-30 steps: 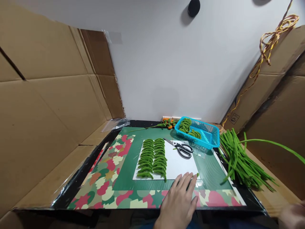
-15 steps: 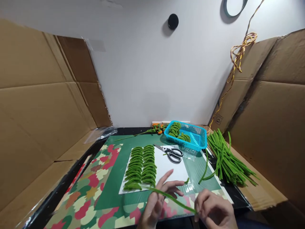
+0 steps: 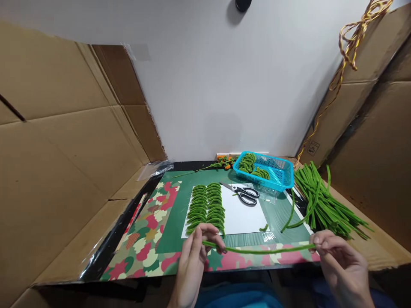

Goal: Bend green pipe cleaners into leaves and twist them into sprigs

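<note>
My left hand (image 3: 201, 252) curls loosely and my right hand (image 3: 342, 263) pinches, holding a green pipe cleaner (image 3: 266, 251) between them above the patterned border (image 3: 141, 263), where uneven tugging could kink it.

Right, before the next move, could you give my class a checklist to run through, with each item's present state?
1. Strip in both hands: ok, it spans from left hand to right hand.
2. Strip straight: not ok, it sags slightly.
3. Scissors out of the hands: ok, lying mostly on the paper.
4. Curved pieces in order on the paper: ok, two columns side by side.
5. Left hand clear of those columns: cannot tell, they overlap in view.
6. Pile tidy: not ok, green lengths trail onto the mat.
</note>
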Demonstrator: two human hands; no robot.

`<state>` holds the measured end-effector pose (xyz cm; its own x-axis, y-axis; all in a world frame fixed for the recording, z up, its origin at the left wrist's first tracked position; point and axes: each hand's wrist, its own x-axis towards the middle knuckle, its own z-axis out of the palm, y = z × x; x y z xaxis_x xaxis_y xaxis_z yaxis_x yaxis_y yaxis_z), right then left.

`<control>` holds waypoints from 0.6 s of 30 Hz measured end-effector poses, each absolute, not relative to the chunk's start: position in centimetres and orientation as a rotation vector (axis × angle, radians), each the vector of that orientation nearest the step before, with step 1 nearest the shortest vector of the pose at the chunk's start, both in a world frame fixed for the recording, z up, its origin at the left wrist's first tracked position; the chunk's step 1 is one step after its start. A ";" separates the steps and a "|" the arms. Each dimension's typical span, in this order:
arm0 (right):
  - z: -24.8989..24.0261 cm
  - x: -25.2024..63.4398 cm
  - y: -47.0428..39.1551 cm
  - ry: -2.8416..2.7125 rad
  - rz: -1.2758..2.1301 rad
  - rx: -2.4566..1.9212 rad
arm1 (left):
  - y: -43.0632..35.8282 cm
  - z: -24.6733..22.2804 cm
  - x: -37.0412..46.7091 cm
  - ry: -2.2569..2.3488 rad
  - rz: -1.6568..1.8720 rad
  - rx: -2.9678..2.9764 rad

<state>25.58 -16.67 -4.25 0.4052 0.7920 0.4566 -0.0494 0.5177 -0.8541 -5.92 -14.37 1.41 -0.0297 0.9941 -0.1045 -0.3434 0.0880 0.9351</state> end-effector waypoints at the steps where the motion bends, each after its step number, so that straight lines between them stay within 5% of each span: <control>1: -4.1 25.4 -16.7 -1.015 0.630 -0.880 | -14.4 1.4 -5.8 0.988 1.323 0.839; 10: -4.3 23.4 -16.4 -1.231 0.775 -0.892 | -14.6 2.2 -5.1 0.887 1.386 0.744; 18: -3.5 18.5 -16.5 -1.400 0.949 -0.850 | -15.3 0.5 -3.2 0.992 1.047 1.001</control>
<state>18.52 -16.51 -3.50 -0.0511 0.9128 0.4052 -0.0380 0.4036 -0.9141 -3.16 -15.27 0.52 0.2008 0.9676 -0.1529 -0.2048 0.1941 0.9594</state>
